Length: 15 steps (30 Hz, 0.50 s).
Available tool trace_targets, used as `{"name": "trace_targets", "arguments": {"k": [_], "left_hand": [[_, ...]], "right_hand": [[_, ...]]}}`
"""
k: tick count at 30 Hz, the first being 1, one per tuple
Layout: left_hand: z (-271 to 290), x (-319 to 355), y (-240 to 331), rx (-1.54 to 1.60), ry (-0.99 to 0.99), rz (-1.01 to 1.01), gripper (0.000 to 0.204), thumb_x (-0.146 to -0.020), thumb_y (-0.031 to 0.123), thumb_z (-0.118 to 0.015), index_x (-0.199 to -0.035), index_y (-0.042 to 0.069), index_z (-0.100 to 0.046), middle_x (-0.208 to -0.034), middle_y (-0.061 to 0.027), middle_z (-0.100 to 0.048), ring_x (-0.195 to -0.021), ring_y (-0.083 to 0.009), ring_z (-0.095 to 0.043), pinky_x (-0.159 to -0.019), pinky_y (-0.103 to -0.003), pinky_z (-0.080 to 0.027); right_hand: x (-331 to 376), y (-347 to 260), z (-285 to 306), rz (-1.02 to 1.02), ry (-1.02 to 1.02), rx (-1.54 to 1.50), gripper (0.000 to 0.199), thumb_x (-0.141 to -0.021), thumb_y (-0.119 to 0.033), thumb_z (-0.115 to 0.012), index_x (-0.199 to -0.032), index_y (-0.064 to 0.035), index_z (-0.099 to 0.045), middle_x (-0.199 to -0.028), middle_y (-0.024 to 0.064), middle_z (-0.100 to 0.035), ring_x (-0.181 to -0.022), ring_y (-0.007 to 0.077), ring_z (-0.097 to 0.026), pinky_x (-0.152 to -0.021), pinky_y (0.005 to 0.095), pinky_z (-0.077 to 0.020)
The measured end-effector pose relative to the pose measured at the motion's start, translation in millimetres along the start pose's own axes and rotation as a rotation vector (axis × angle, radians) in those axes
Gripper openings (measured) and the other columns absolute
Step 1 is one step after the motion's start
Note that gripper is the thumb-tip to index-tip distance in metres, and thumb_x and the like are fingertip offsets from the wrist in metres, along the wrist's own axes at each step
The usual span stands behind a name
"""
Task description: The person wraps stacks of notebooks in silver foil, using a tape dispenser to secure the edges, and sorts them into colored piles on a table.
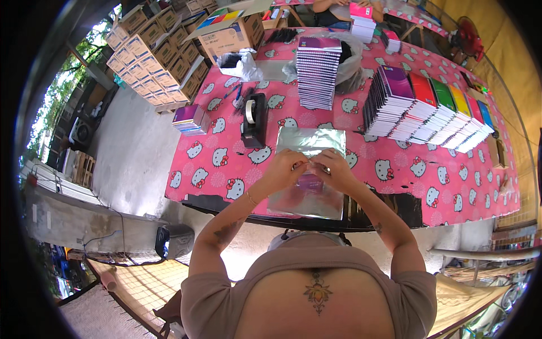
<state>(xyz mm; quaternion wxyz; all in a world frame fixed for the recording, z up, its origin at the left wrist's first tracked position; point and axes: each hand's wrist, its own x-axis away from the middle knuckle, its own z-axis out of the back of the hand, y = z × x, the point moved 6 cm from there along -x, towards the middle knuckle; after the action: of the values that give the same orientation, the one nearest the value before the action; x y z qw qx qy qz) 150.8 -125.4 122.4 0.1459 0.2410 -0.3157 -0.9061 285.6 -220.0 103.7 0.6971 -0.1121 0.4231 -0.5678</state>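
Observation:
My left hand [287, 169] and my right hand [339, 170] meet over a shiny, see-through plastic sheet or stack of bags [316, 141] near the table's front edge. Both hands are closed, thumbs and fingertips pinched close together. Whatever lies between them is too small or hidden to make out. A purple patch [307, 182] shows just below my fingers, on or under the plastic; I cannot tell which. Left of the plastic stands a black tape dispenser [257, 125] with a roll of tape. Beyond it rises a tall stack of purple spiral notebooks [317, 79].
Stacked notebooks in several colours [418, 116] fill the right side. A small notebook stack [192, 120] sits at the left edge, with pens [238, 91] farther in. An open carton [232, 40] stands far left, near piled cartons [155, 56]. Another person's hands [339, 3] show across the table.

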Motion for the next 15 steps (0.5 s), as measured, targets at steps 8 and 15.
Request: {"name": "trace_targets", "arguments": {"k": [8, 15], "left_hand": [[-6.9, -14.2, -12.5, -0.173, -0.012, 0.119, 0.011, -0.086, 0.017, -0.073, -0.09, 0.007, -0.07, -0.081, -0.0114, -0.07, -0.074, -0.0275, -0.067, -0.06, -0.037, -0.049], [37.0, 9.4, 35.0, 0.048, 0.243, -0.096, 0.022, -0.084, 0.02, -0.073, -0.1, 0.006, -0.069, -0.095, -0.0104, -0.069, -0.099, -0.0307, -0.065, -0.082, -0.044, -0.051]], "right_hand": [[-5.3, 4.1, -3.0, -0.154, 0.014, -0.037, 0.043, -0.081, -0.009, -0.074, -0.118, -0.0067, -0.054, -0.088, 0.0109, -0.066, -0.082, 0.0287, -0.066, -0.078, 0.0403, -0.0506], [-2.7, -11.1, 6.6, -0.112, -0.029, -0.048, 0.059, -0.074, -0.018, -0.083, -0.127, -0.0086, -0.058, -0.117, 0.0112, -0.057, -0.105, 0.0289, -0.059, -0.087, 0.0404, -0.0495]]}}
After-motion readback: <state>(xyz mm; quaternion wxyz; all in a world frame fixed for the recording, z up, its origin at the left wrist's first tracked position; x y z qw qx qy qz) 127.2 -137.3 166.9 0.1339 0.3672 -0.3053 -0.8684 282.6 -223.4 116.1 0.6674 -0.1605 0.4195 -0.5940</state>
